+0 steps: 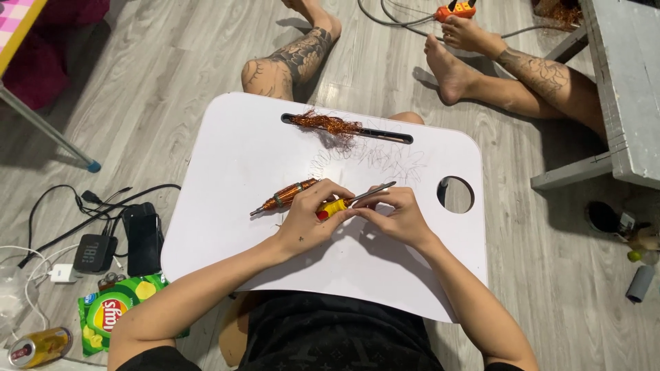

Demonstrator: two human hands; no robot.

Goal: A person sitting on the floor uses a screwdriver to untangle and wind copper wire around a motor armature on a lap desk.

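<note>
Right now I am gripping a yellow-handled screwdriver [338, 205] in my left hand [307, 218] over the white lap tray [227, 206], while my right hand [395, 214] is pinching its metal shaft. Just beside my left hand, a copper-wound motor armature [285, 196] is lying on the tray, and loose copper wire [326, 124] is sitting in the tray's far slot.

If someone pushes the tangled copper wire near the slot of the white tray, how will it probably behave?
The tangled copper wire looks like thin loose strands, so it is probably very light and floppy. It may snag or drag rather than roll. Stray strands spread over the white lap tray suggest it sheds bits easily.
</note>
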